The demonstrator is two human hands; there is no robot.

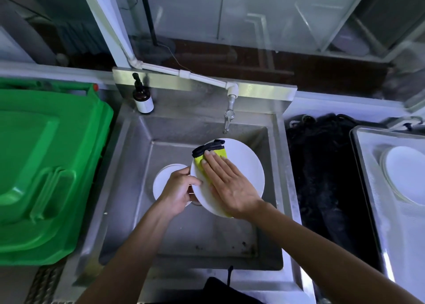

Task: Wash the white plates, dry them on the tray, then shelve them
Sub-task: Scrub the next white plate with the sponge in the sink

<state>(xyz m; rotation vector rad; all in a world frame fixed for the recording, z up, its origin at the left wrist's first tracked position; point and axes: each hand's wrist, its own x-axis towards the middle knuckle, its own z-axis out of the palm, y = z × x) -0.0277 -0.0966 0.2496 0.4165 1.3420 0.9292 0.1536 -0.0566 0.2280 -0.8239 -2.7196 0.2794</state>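
Note:
Over the steel sink [128, 188] I hold a white plate [248, 163] tilted toward me. My left hand [178, 191] grips its left rim, thumb on the face. My right hand [227, 184] lies flat with straight fingers on a yellow cloth with a black edge [208, 153], pressing it against the plate's face. A second white plate [164, 177] lies in the sink basin, partly hidden behind my left hand. At the far right a third white plate [407, 172] rests on the metal tray [363, 165].
A tap [228, 117] hangs over the sink's back edge, fed by a white pipe. A brown pump bottle [143, 97] stands at the sink's back left corner. A green bin lid [46, 165] fills the left side. Something dark [322, 177] lies between sink and tray.

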